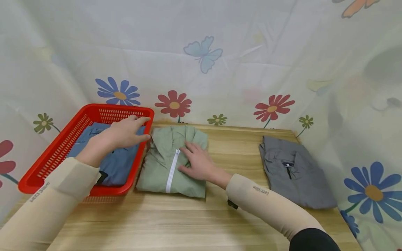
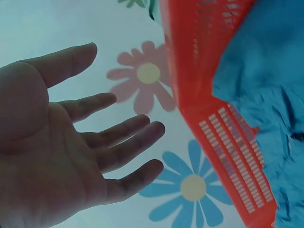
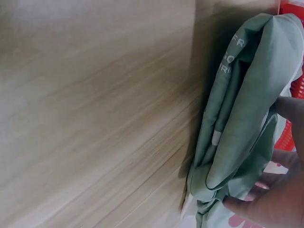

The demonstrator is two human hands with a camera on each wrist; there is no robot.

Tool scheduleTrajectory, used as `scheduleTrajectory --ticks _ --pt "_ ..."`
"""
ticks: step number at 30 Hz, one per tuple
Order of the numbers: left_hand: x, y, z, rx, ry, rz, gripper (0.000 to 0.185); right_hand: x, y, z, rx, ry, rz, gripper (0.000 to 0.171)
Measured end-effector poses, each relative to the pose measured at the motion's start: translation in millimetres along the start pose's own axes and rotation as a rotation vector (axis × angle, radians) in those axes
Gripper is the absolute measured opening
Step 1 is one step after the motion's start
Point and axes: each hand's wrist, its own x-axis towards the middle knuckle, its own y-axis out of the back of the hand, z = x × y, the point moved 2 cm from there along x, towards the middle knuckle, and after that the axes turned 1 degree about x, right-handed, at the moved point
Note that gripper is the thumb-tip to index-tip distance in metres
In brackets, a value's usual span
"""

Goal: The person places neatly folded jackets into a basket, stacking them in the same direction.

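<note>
We have the folded sage-green zip-front jacket (image 1: 172, 164) lying on the pale wooden counter (image 1: 201, 223), just beside the right wall of the red perforated plastic basket (image 1: 56, 153). A folded blue garment (image 1: 116, 162) already lies inside that basket, and a folded grey garment (image 1: 295, 170) sits well apart on the right side of the counter. As we judge it, one piece is stowed, the green jacket looks folded but is not yet in the basket, and the grey one is untouched.

Our left hand (image 1: 124, 134) hovers over the basket's right edge, beside the jacket's collar; its fingers are straight and spread. The left wrist view shows that left hand (image 2: 66, 147) with an empty palm, gripping nothing, and whether the fingertips touch the jacket we cannot tell.

Our right hand (image 1: 198, 162) lies flat on top of the green jacket, right of the white zipper (image 1: 172, 170), fingers extended and pressing down rather than pinching. In the right wrist view the jacket's folded layers (image 3: 237, 123) rest on the counter with the fingertips (image 3: 259, 199) against the cloth.
</note>
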Motion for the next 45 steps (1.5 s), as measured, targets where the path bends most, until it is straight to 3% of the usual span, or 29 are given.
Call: scheduleTrajectory --ticks 8,18,32,38,45 --pt "0.4 -7.1 24.4 -0.009 -0.064 0.025 0.074 3 -8 10 0.021 -0.051 -0.161 0.064" --pt "0.3 -21.0 44.0 -0.037 -0.122 0.022 0.070 1 -1 21 0.041 -0.082 -0.282 0.066" --pt "3.2 -33.2 69.9 -0.082 -0.128 -0.003 0.069 -26 17 40 0.132 -0.090 -0.270 0.062" --pt "10.6 -46.1 80.4 -0.102 -0.126 -0.033 0.069 -39 20 50 0.138 -0.091 -0.255 0.063" --pt "22.1 -71.3 88.4 -0.158 -0.118 -0.058 0.067 -50 25 61 0.173 -0.091 -0.241 0.062"
